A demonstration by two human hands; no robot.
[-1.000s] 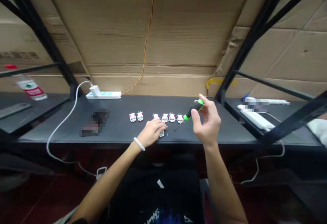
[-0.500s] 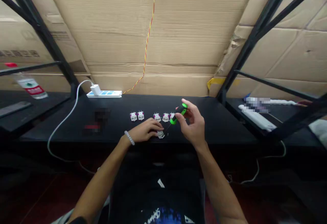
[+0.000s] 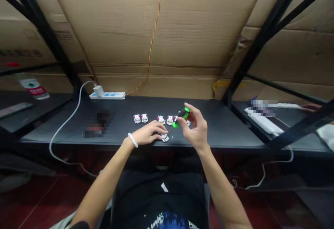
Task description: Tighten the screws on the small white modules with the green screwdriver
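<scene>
My right hand [image 3: 196, 128] is closed around a green and black screwdriver [image 3: 181, 117], whose thin shaft slants down-left to a small white part [image 3: 165, 137] near the front edge of the black table [image 3: 224, 131]. My left hand [image 3: 150, 133] lies on the table with its fingers pressed against that part. Behind my hands stands a row of several small white and pink parts [image 3: 144, 118].
A white power strip [image 3: 107, 95] with a plugged charger and white cable [image 3: 65, 124] lies at the back left. A blurred dark object [image 3: 98, 124] sits left of the row. Black shelf posts [image 3: 250, 48] flank the table. Another white strip [image 3: 263, 121] is on the right shelf, a bottle [image 3: 33, 88] on the left.
My right hand has carried the screwdriver left and down, from right of the row to the part under my left hand. The left hand stayed in place.
</scene>
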